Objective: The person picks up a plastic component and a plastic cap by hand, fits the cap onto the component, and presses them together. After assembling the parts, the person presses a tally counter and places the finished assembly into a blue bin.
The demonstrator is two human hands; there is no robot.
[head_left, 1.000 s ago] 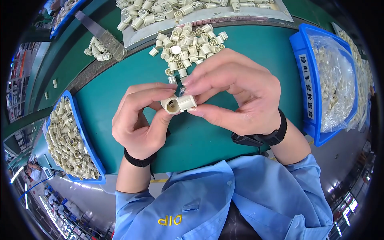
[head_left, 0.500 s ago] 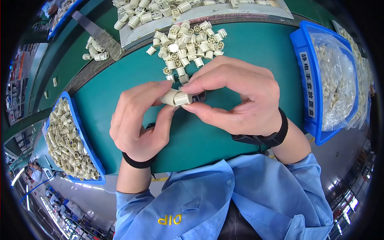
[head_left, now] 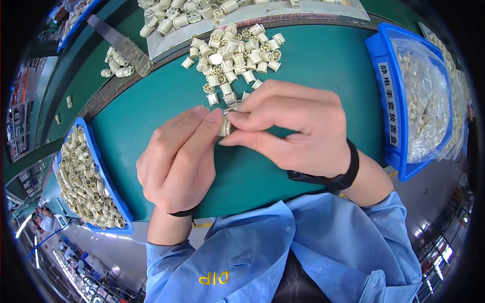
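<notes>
Between my two hands, above the green mat, is a cream plastic cylindrical part [head_left: 225, 128], mostly hidden by the fingers. My left hand [head_left: 178, 160] is closed on its left side, back of the hand turned up. From the right, thumb and forefinger of my right hand [head_left: 298, 126] pinch the other side. Just beyond the fingertips lies a loose pile of short cream plastic caps [head_left: 237, 58], some showing spoked ends. A few of them trail down the mat toward my hands.
On the left, a blue bin [head_left: 112, 194] holds many cream tubular pieces. A larger blue bin [head_left: 388, 118] with clear plastic bags stands at right. At the back sits a metal tray [head_left: 174, 45] of assembled cream parts. Behind left, a clear strip [head_left: 118, 45] lies beside more parts.
My left hand has turned over, its fingers now covering most of the held part. Both hands have shifted slightly left, with the right still pinching.
</notes>
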